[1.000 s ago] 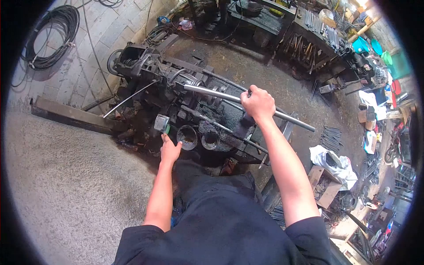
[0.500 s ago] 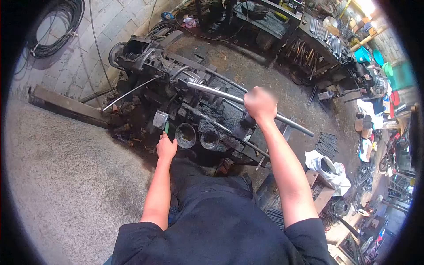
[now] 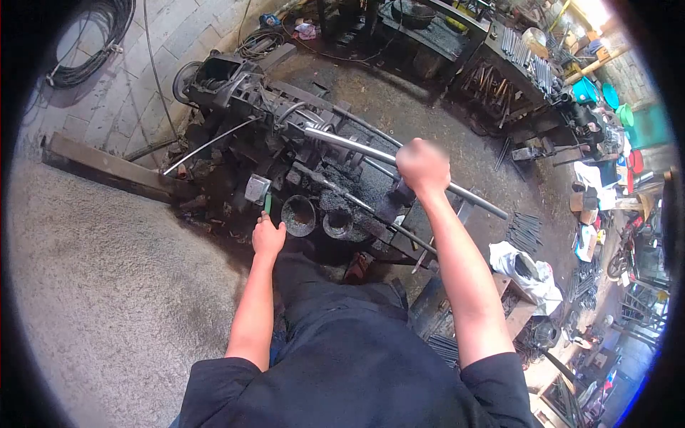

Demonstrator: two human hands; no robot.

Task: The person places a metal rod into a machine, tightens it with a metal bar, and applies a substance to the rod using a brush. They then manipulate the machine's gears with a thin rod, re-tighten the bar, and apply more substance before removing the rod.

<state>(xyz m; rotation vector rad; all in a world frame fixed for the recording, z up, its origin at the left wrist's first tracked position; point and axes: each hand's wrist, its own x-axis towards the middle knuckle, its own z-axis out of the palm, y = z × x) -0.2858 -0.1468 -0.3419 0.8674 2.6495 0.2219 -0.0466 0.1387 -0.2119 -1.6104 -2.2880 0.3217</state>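
Note:
A long bare-metal bar slants over the machine, from its middle out to the right. My right hand is closed around the bar, which shows on both sides of the fist. Lower and to the left, my left hand is at a short green handle, fingers closed at its near end. That handle stands against a grey metal box at the machine's near side. Dark metal chips lie heaped on the machine bed beneath the bar.
Two round bowl-like containers sit just right of my left hand. A long steel beam lies along the wall. Metal rods and a white sack are at the right. A workbench stands at the back.
Both hands keep their places at the bar and the green handle. The view has shifted very slightly; nothing was taken hold of or let go.

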